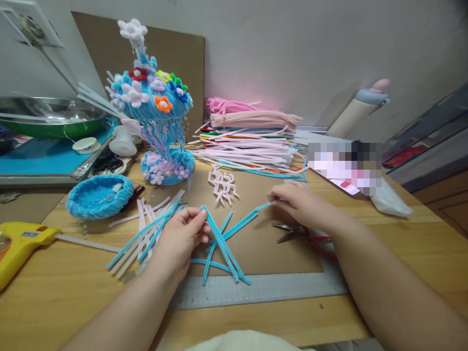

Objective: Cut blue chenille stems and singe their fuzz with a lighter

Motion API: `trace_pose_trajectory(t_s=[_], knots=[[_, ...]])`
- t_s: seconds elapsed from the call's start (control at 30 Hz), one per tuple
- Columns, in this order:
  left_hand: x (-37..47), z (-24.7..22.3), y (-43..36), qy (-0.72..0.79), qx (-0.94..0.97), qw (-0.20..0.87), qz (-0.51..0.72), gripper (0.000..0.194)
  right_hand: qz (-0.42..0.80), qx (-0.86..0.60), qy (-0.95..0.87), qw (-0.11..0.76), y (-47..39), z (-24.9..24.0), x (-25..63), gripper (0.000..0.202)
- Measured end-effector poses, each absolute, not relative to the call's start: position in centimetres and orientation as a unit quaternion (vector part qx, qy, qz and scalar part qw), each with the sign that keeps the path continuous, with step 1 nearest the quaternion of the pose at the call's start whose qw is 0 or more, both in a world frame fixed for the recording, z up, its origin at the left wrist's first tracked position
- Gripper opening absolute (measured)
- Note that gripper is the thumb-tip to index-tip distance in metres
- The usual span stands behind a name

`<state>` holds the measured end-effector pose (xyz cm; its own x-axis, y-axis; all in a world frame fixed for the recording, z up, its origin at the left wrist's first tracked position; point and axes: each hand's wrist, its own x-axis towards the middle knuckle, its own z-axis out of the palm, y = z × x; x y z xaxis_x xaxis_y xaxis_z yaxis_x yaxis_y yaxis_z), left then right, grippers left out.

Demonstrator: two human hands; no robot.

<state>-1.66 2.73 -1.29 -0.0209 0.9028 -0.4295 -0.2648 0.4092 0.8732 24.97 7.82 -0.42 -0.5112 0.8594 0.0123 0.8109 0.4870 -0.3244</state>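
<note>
My left hand (186, 231) pinches the upper end of a folded blue pipe cleaner (223, 246), whose two legs point down and right. My right hand (288, 199) has its fingertips closed on the end of another blue pipe cleaner (243, 224). Further blue pieces (206, 268) lie crossed beneath, over the brown cardboard (270, 248). Above them sit small curled pale pink pieces (223, 185). Pliers (290, 230) with red handles lie partly hidden below my right forearm.
A decorated blue flower ornament (157, 97) stands back left, near a fuzzy blue ring dish (100, 195). A yellow glue gun (25, 248) lies far left. Bundled pipe cleaners (252, 122) are stacked behind the cardboard; a ruler (256, 291) lies in front. A phone (340, 180) rests right.
</note>
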Motion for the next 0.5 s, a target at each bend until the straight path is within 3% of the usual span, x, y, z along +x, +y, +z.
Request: trace_pose_trajectory(t_s=[0.2, 0.37, 0.5], knots=[[-1.6, -1.5, 2.7, 0.557, 0.308, 0.626, 0.451, 0.026, 0.329, -0.551, -0.713, 0.283, 4.1, 0.9, 20.3, 0.018], [-1.0, -1.5, 2.8, 0.544, 0.324, 0.621, 0.461, 0.022, 0.564, -0.484, -0.592, 0.312, 1.8, 0.1, 16.7, 0.012], [-0.5, -1.1, 2.7, 0.523, 0.331, 0.642, 0.452, 0.019, 0.612, -0.451, -0.555, 0.337, 1.5, -1.3, 15.5, 0.011]])
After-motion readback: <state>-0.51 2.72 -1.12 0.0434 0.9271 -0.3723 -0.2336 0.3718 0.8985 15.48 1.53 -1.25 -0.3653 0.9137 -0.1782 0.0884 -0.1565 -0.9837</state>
